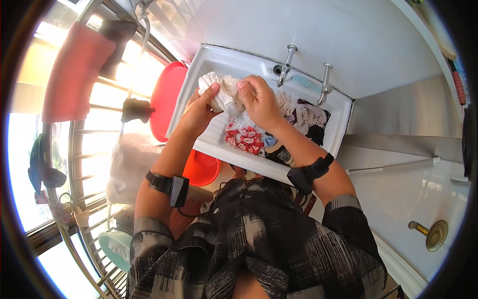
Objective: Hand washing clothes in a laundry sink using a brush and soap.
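Nearest the viewer, both forearms are extending over the near side of a white sink [211,137], each wearing a black strapped device [179,192]. Above the sink's left half, the left hand [198,112] is grasping a bunched white cloth [224,99] with its thumb on top; the right hand [259,102] is pinching the cloth's right side. Neither grip is standing released.

The step in hand is appearing to be hand-washing, with the cloth being worked above the suds [240,121]. The next move is probably calling for both hands to be kneading or squeezing it over the basin, the grip holding firm on slippery wet fabric.

Regarding clearances, the near rim is running beneath the forearms, with an orange-red tub [204,168] sitting lower, outside it. A red-and-white cloth [246,139] is lying just below the hands, and mixed garments [314,133] are crowding the right side, limiting room there. The sink's left side is offering more bare room; a pink-red basin [167,102] is standing beyond its left rim. Farther off, two taps [286,67] are projecting from the back wall [318,35], restricting any far-reaching or rising movement.
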### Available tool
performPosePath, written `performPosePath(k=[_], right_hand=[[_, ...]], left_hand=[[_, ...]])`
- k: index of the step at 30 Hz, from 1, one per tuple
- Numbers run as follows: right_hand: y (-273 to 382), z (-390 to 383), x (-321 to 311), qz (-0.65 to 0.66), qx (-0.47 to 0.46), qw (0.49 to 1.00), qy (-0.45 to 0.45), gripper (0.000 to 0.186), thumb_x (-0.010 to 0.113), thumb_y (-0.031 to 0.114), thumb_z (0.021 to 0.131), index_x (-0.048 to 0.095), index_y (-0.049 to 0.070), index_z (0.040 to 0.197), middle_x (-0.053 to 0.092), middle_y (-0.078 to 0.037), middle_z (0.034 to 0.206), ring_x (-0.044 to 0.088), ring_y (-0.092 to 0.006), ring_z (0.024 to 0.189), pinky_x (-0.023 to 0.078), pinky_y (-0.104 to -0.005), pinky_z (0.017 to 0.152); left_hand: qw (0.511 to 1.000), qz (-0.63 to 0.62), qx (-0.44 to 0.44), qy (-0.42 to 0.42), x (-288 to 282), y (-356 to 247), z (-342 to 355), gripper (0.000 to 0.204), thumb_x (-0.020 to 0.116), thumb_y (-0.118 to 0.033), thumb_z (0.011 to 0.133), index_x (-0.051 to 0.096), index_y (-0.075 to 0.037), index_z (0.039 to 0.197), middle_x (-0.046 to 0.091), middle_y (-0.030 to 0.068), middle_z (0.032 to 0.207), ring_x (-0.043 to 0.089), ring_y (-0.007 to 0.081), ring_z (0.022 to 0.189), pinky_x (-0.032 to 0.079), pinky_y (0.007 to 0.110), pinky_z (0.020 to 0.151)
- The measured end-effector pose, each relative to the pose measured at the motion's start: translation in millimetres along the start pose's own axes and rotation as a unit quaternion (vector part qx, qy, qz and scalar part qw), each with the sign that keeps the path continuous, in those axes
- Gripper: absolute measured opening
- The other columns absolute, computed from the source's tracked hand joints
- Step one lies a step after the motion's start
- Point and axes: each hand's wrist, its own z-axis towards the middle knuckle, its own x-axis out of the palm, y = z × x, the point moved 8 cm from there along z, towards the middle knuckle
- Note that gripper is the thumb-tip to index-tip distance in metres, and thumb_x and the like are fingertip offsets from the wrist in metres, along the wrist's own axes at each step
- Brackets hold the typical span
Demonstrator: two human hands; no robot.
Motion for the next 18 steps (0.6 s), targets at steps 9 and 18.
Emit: performPosePath(k=[9, 18], right_hand=[[-25.7, 4.1, 46.5, 0.156, 0.205, 0.960, 0.113, 0.044, 0.057, 0.041, 0.109, 0.064, 0.000, 0.097, 0.055, -0.001, 0.074, 0.046, -0.0093, 0.070, 0.044, -0.0303, 0.064], [38.3, -8.4, 93.6, 0.090, 0.090, 0.977, 0.170, 0.035, 0.056, 0.031, 0.110, 0.063, 0.000, 0.095, 0.059, -0.003, 0.073, 0.051, -0.0094, 0.070, 0.046, -0.0300, 0.064]], left_hand=[[0.997, -0.015, 0.067, -0.046, -27.8, -3.1, -68.0, 0.063, 0.065, -0.026, 0.102, 0.035, -0.005, 0.154, 0.055, 0.0144, 0.144, 0.060, 0.0287, 0.131, 0.057, 0.052, 0.100], [0.948, 0.118, 0.048, -0.292, -51.5, -12.5, -148.4, 0.058, 0.064, -0.031, 0.102, 0.041, -0.005, 0.147, 0.057, 0.0161, 0.137, 0.065, 0.0269, 0.120, 0.062, 0.045, 0.091]])
